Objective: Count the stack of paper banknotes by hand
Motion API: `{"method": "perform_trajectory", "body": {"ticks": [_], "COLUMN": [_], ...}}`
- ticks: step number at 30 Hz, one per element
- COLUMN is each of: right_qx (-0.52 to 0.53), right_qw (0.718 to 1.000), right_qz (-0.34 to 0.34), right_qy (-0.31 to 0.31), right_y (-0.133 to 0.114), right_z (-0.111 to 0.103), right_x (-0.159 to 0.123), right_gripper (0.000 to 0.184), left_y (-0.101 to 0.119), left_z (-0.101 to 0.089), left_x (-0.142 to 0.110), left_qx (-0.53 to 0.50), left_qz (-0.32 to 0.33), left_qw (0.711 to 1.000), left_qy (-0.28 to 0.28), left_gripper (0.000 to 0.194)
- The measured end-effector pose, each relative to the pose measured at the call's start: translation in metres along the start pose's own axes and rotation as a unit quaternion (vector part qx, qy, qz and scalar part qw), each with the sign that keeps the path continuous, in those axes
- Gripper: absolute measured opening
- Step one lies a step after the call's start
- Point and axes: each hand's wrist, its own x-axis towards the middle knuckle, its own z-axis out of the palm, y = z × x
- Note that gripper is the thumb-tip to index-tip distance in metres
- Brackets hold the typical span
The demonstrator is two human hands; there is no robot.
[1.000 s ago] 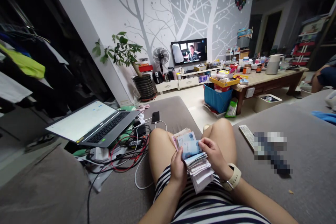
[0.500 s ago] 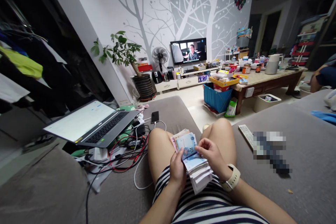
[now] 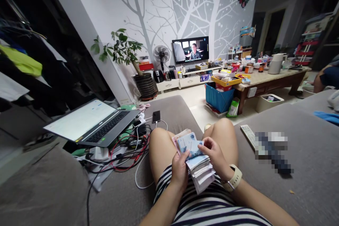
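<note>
A thick stack of banknotes (image 3: 201,173) rests over my lap, its lower part bent down toward me and its upper notes standing away from me. My left hand (image 3: 180,167) is closed around the stack's left side, thumb on top. Between the thumb and fingers of my right hand (image 3: 214,153) is the edge of a blue banknote (image 3: 194,148), partly lifted and curved over the others. Pinkish notes show behind the blue ones at the upper left. A pale watch (image 3: 233,179) is on my right wrist.
An open laptop (image 3: 108,127) and tangled cables lie on the sofa to my left, near a phone (image 3: 156,116). To my right are a remote (image 3: 248,135) and a blurred dark object. Ahead stand a blue bin (image 3: 218,99) and a cluttered table (image 3: 280,76). Another person's leg shows far right.
The top blue note, earlier lying flatter with its number 10 visible, is now curled over by my right fingers. My left hand stays on the stack.
</note>
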Motion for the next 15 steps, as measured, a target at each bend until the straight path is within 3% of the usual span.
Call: {"method": "perform_trajectory", "body": {"ticks": [8,15], "right_qx": [0.012,0.017], "right_qw": [1.0,1.0], "right_qz": [0.009,0.011], "right_qy": [-0.012,-0.021], "right_y": [-0.006,-0.01], "right_z": [0.002,0.004], "right_x": [-0.002,-0.003], "right_gripper": [0.031,0.033], "left_y": [-0.007,-0.01], "left_z": [-0.007,-0.012], "left_x": [0.009,0.013], "left_qx": [-0.005,-0.012], "left_qz": [0.016,0.026], "left_qw": [0.999,0.999], "left_qy": [0.049,0.046], "left_gripper": [0.032,0.032]}}
